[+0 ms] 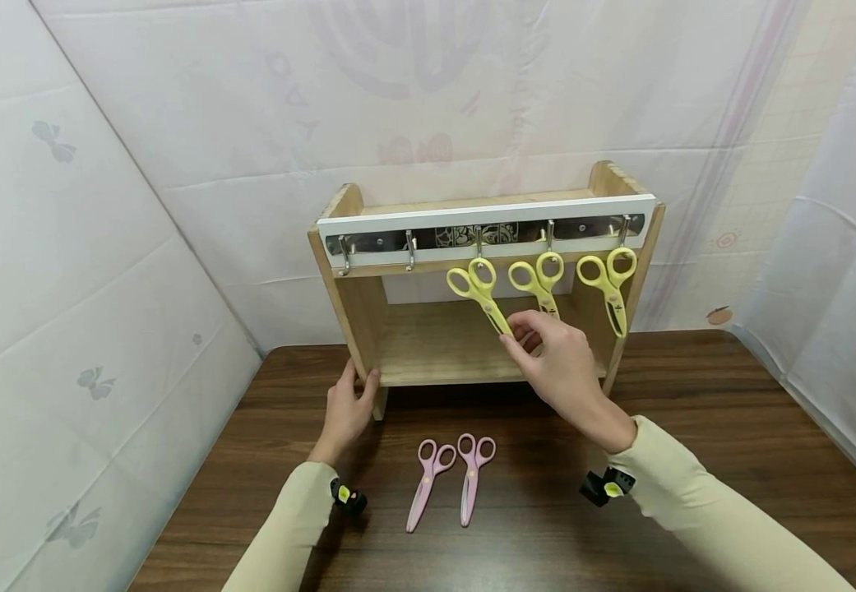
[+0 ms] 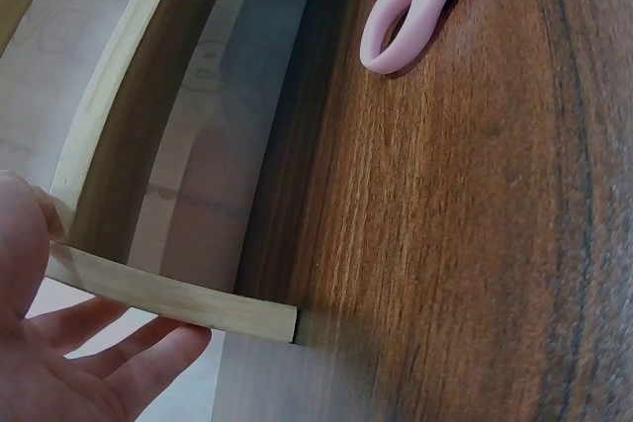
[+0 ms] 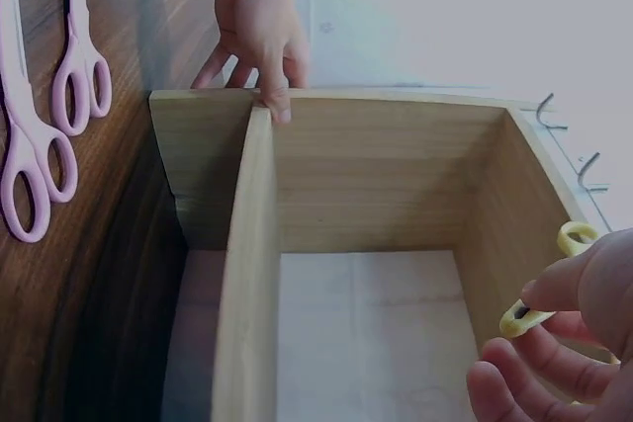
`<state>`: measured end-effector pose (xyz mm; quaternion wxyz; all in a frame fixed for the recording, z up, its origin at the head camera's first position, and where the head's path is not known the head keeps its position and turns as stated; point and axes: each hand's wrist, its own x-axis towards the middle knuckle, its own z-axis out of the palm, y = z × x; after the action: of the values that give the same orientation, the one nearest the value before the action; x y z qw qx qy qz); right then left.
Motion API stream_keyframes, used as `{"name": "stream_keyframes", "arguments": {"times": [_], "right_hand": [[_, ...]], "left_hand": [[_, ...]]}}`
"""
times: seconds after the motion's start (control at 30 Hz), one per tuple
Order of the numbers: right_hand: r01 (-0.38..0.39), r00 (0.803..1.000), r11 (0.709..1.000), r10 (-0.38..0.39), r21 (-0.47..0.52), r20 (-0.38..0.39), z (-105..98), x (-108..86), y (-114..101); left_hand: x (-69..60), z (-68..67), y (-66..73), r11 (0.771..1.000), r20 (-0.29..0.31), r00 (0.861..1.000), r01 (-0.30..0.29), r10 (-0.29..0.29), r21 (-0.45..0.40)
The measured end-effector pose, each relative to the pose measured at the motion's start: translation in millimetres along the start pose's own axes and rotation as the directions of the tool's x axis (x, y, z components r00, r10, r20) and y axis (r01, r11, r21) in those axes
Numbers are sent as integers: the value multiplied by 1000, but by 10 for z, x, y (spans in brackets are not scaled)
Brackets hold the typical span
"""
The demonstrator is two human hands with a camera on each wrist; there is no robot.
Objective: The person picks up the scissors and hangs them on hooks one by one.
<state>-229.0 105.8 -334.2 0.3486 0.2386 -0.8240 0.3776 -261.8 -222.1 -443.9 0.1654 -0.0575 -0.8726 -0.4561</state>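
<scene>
My left hand (image 1: 346,415) grips the lower left side panel of a wooden shelf (image 1: 428,341), thumb in front and fingers along the outer face. With thumb and fingertips, my right hand (image 1: 564,362) pinches the blade end of yellow scissors (image 1: 488,304). Their handle loops are up at the middle hook (image 1: 478,240); whether a loop is fully over it I cannot tell. In the right wrist view, the hand partly hides these yellow scissors (image 3: 524,317). Two more yellow scissors hang on the right-hand hooks, the middle pair (image 1: 539,284) and the far right pair (image 1: 609,288).
Two pink scissors lie on the dark wood table (image 1: 531,526), the left pair (image 1: 424,485) and the right pair (image 1: 471,481). Bare hooks are at the rail's left, the outermost hook (image 1: 344,255) and its neighbour (image 1: 410,249). Behind the shelf hangs pale patterned cloth (image 1: 250,205).
</scene>
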Motion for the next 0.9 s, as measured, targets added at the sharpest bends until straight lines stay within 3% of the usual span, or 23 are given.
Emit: {"name": "stream_keyframes", "arguments": {"times": [0.4,0.9], "right_hand": [[-43,999,999,43,8,18,161,-26,34],[-56,998,998,56,11,30,188,-14,26]], "left_hand": [[-2,8,-4,1000,-3,1000,2,-2,1],[-4,0,10,1000,-1,1000,1,-1,1]]}}
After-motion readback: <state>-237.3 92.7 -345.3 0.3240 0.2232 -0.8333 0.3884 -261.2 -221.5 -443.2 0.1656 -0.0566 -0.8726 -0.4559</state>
